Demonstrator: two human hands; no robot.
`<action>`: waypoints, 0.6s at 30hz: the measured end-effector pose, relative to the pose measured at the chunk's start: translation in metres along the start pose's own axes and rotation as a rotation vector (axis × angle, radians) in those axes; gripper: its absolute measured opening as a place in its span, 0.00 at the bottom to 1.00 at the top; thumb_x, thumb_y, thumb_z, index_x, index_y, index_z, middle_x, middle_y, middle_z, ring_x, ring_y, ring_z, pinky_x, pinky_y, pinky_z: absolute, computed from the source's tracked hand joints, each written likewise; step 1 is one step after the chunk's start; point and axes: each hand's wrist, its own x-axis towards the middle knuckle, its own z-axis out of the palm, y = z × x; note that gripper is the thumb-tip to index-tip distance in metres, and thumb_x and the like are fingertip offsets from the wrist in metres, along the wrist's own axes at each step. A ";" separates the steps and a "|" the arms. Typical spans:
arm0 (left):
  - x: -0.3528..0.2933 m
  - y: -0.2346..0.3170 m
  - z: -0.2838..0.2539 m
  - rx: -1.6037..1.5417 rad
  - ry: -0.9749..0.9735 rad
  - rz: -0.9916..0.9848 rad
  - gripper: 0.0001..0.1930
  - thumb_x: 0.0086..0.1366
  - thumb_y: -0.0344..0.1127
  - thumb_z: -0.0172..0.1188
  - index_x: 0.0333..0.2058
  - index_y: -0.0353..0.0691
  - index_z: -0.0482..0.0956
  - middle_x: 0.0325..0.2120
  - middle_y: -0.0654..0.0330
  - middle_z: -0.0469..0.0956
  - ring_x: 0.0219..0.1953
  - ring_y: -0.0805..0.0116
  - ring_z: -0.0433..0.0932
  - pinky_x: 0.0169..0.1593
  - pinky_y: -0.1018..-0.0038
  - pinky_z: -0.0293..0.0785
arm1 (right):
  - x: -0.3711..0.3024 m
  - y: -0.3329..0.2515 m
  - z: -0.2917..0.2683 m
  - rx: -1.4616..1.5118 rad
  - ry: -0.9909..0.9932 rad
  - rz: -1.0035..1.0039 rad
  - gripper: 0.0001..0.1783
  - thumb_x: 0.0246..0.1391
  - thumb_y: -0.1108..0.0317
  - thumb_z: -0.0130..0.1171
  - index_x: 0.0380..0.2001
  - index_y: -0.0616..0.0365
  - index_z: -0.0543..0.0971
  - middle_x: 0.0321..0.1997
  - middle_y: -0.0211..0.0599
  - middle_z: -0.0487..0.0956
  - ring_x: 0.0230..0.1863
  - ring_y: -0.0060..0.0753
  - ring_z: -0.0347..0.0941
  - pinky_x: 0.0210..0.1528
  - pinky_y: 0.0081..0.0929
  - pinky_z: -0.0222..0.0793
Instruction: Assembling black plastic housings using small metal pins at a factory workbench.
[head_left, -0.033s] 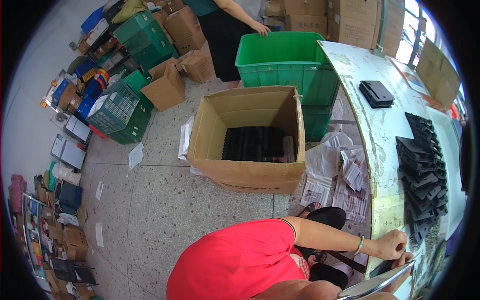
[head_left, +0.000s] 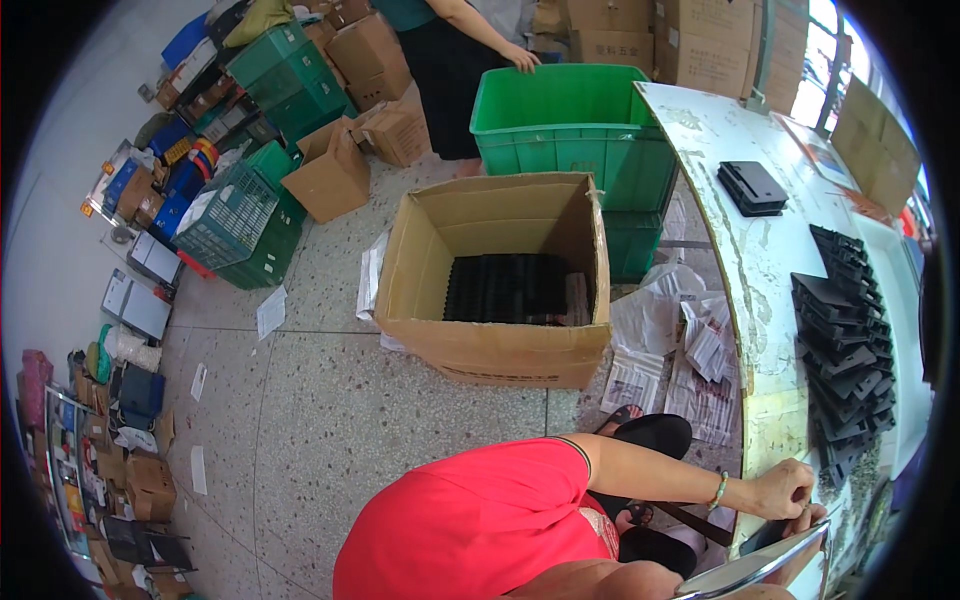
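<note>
Nothing had visibly moved since the earlier frame; both hands were at the same spot. At the far left, a green crate (head_left: pixel 225 215) stood against piled goods. Toward the middle, black parts (head_left: pixel 505 285) lay inside a topless carton (head_left: pixel 490 355), and beyond it a co-worker's hand (head_left: pixel 522 60) rested on the rim of a green bin (head_left: pixel 545 150). Further right, the pale counter (head_left: pixel 765 290) bore a small black stack (head_left: pixel 752 188). At its near end, a dark piece (head_left: pixel 765 537) lay just below the left hand (head_left: pixel 783 490), partly hidden, its long axis unreadable. That hand's fingers were curled; I could not tell what its grip held, nor the grip of the right hand (head_left: pixel 804 519), which was just beside it. Rightmost, a row of black parts (head_left: pixel 845 370) ran lengthwise along the counter, its near end closer to the left hand.
</note>
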 end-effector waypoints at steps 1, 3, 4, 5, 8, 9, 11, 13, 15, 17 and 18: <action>0.000 0.001 0.001 -0.018 -0.007 -0.013 0.05 0.44 0.24 0.59 0.16 0.33 0.71 0.19 0.54 0.72 0.22 0.60 0.74 0.26 0.68 0.68 | -0.002 -0.004 0.002 0.009 0.030 -0.003 0.09 0.64 0.63 0.54 0.32 0.56 0.71 0.18 0.17 0.63 0.16 0.05 0.51 0.16 0.10 0.37; 0.000 0.000 0.004 -0.031 -0.012 -0.017 0.05 0.44 0.25 0.59 0.16 0.33 0.71 0.19 0.54 0.72 0.22 0.60 0.73 0.26 0.68 0.68 | -0.005 -0.011 0.004 0.016 0.055 0.024 0.09 0.64 0.63 0.54 0.32 0.56 0.71 0.17 0.17 0.63 0.15 0.05 0.51 0.16 0.10 0.37; -0.001 -0.003 0.002 -0.018 0.004 -0.027 0.05 0.44 0.25 0.58 0.16 0.33 0.71 0.20 0.54 0.72 0.22 0.61 0.73 0.26 0.69 0.68 | -0.003 -0.012 0.007 0.034 0.046 0.053 0.09 0.64 0.63 0.53 0.32 0.56 0.71 0.17 0.18 0.63 0.15 0.05 0.51 0.16 0.11 0.37; -0.001 -0.001 0.003 -0.030 -0.007 -0.026 0.05 0.44 0.25 0.58 0.16 0.33 0.71 0.20 0.54 0.72 0.22 0.61 0.73 0.26 0.69 0.68 | -0.003 -0.008 0.004 0.029 0.062 0.054 0.09 0.64 0.63 0.53 0.32 0.56 0.71 0.17 0.18 0.63 0.15 0.05 0.51 0.16 0.11 0.37; -0.001 -0.001 0.000 0.008 -0.028 -0.018 0.04 0.44 0.25 0.58 0.16 0.33 0.72 0.20 0.55 0.71 0.23 0.62 0.73 0.26 0.70 0.68 | 0.000 -0.001 0.000 0.061 -0.044 -0.045 0.09 0.64 0.63 0.53 0.32 0.56 0.71 0.16 0.18 0.63 0.14 0.06 0.51 0.15 0.10 0.38; -0.001 0.000 -0.003 0.004 -0.029 -0.022 0.04 0.44 0.25 0.58 0.16 0.33 0.72 0.20 0.55 0.71 0.23 0.62 0.73 0.26 0.70 0.68 | 0.000 -0.005 0.005 0.058 -0.042 -0.041 0.09 0.64 0.63 0.53 0.32 0.56 0.71 0.16 0.18 0.63 0.14 0.06 0.51 0.15 0.10 0.38; -0.001 0.001 -0.007 0.020 -0.049 -0.044 0.04 0.43 0.25 0.58 0.17 0.33 0.72 0.20 0.55 0.71 0.23 0.62 0.73 0.26 0.70 0.69 | -0.002 -0.010 0.012 0.041 -0.001 -0.018 0.09 0.64 0.63 0.54 0.32 0.55 0.71 0.16 0.18 0.63 0.14 0.06 0.52 0.15 0.10 0.38; 0.000 0.006 -0.007 0.001 -0.070 -0.044 0.04 0.44 0.26 0.59 0.17 0.32 0.73 0.20 0.56 0.72 0.23 0.64 0.73 0.26 0.71 0.69 | -0.005 -0.017 0.011 0.033 0.001 -0.024 0.08 0.64 0.64 0.54 0.33 0.55 0.71 0.17 0.18 0.64 0.15 0.06 0.52 0.15 0.10 0.39; 0.001 0.008 -0.009 -0.010 -0.082 -0.078 0.04 0.45 0.26 0.59 0.18 0.32 0.74 0.20 0.56 0.72 0.22 0.65 0.73 0.26 0.71 0.69 | -0.006 -0.018 0.012 0.028 0.021 0.002 0.08 0.64 0.64 0.53 0.33 0.55 0.71 0.18 0.18 0.65 0.15 0.06 0.53 0.16 0.10 0.39; 0.001 0.005 -0.008 -0.010 -0.098 -0.073 0.04 0.45 0.26 0.59 0.18 0.32 0.74 0.20 0.56 0.72 0.22 0.66 0.72 0.26 0.72 0.69 | -0.007 -0.017 0.011 0.036 0.015 -0.017 0.07 0.64 0.65 0.53 0.33 0.55 0.71 0.18 0.18 0.65 0.16 0.06 0.53 0.16 0.10 0.40; 0.001 0.005 -0.007 -0.015 -0.091 -0.074 0.04 0.45 0.26 0.59 0.18 0.32 0.74 0.20 0.56 0.72 0.22 0.66 0.72 0.26 0.72 0.68 | -0.007 -0.017 0.010 0.042 0.004 -0.038 0.07 0.64 0.65 0.53 0.34 0.55 0.71 0.19 0.18 0.66 0.16 0.06 0.54 0.16 0.10 0.40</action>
